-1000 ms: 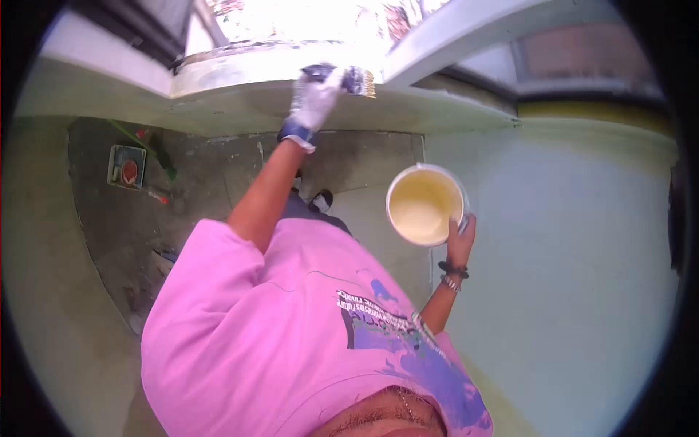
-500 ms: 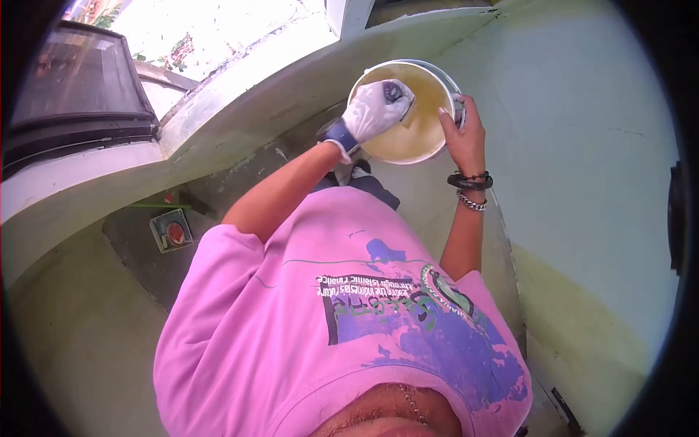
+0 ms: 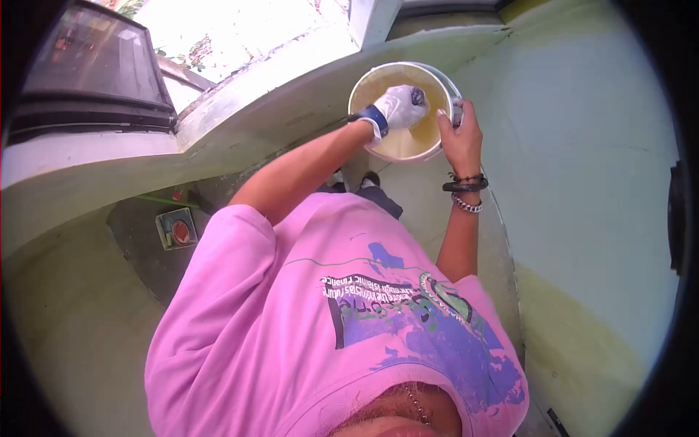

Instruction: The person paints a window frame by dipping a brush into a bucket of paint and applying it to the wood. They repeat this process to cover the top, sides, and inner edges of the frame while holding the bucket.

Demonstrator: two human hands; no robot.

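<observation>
A white bucket [image 3: 384,71] with a wire handle is held up in front of me, with yellowish, wet-looking stuff inside. My left hand [image 3: 399,107], in a white glove with a dark blue wrist strap, is inside the bucket mouth. It is closed round a dark-handled tool [image 3: 417,96]; the handle's rounded end sticks up past the fist, and the working end is too hidden to name. Bare-fingered, my right hand [image 3: 460,137] grips the bucket at its right side, thumb over the rim and fingers outside by the handle.
A pale green wall [image 3: 582,138] rises close on the right. Ahead runs a curved ledge [image 3: 269,80], with an open window pane [image 3: 91,65] at left. On the floor at lower left sit a small tray [image 3: 176,229] and a green stick [image 3: 164,200].
My gloved left hand has moved right and slightly down within the bucket, with the tool still in it. The right hand keeps its hold on the bucket. The view has shifted slightly.
</observation>
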